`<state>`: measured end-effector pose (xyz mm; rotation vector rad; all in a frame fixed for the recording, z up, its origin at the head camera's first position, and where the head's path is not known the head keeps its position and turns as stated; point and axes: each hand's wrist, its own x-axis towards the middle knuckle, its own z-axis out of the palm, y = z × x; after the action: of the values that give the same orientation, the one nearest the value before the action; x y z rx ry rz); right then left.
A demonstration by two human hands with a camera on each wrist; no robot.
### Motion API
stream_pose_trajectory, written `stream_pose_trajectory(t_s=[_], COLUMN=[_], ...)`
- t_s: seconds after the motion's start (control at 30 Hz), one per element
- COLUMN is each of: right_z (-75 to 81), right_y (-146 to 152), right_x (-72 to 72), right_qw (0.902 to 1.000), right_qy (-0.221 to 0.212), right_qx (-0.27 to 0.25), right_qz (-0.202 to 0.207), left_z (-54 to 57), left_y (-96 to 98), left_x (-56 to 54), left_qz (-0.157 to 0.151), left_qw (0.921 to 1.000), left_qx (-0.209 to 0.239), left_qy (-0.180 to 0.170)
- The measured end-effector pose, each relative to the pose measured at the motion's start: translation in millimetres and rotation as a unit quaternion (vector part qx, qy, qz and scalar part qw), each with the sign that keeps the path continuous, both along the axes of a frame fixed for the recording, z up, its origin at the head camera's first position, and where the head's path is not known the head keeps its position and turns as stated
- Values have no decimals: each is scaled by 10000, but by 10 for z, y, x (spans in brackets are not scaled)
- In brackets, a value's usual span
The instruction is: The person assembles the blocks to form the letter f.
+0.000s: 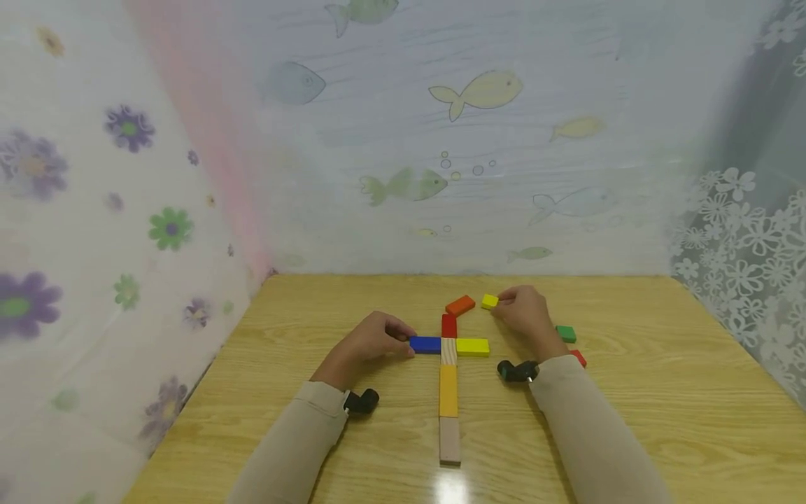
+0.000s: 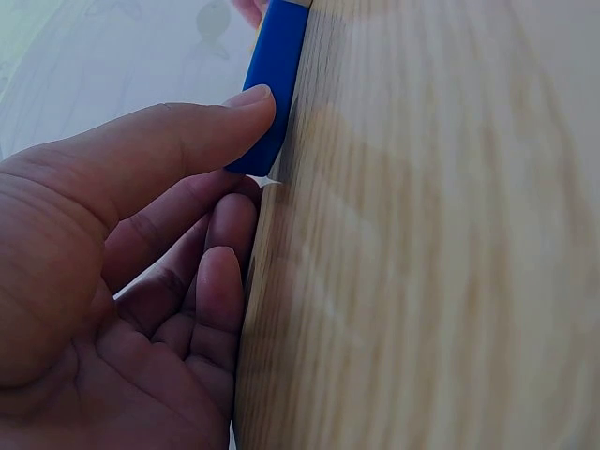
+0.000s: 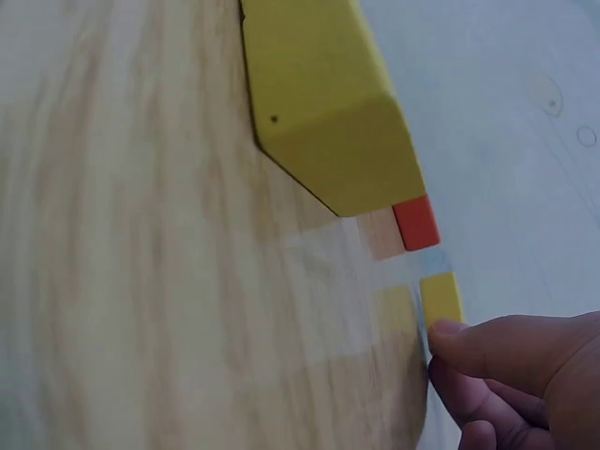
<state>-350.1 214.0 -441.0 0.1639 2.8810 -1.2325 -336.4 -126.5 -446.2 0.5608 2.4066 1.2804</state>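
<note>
My left hand [image 1: 373, 337] pinches the left end of a blue block [image 1: 426, 344], thumb on its near side in the left wrist view. The block's right end meets a striped wooden block [image 1: 449, 351]. Farther back, my right hand [image 1: 527, 312] pinches a small yellow block [image 1: 490, 302] between thumb and fingers; part of it is hidden by them. An orange block [image 1: 460, 305] lies slanted just left of it, behind an upright-pointing red block [image 1: 449, 325]. A longer yellow block [image 1: 473, 347] extends right from the striped one and looms large in the right wrist view.
Below the striped block run an amber block [image 1: 448, 390] and a pale brown block [image 1: 450, 441] in line. A green block [image 1: 566, 334] and another red block [image 1: 578, 358], partly behind the right forearm, lie at right. A patterned curtain [image 1: 403, 231] borders the wooden table [image 1: 252, 420].
</note>
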Motion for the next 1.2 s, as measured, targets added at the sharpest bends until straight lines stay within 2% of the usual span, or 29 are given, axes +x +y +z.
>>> stream_pose_trajectory(t_s=[0.33,0.8,1.2], right_z=[-6,-16,-21], right_y=[-76,-102,-108], right_x=[-25,-52,-32], right_qw=[9999,9998,9998], right_qy=[135,113,94], right_qx=[77,138,166], right_qz=[-15,-32,-31], left_z=[-33,7,-17], left_y=[-5,1,7], left_x=[-22,7,-4], left_qz=[5,97,60], left_qw=[10000,9999,10000], left_qx=[49,6,18], left_qy=[-28,-33,-17])
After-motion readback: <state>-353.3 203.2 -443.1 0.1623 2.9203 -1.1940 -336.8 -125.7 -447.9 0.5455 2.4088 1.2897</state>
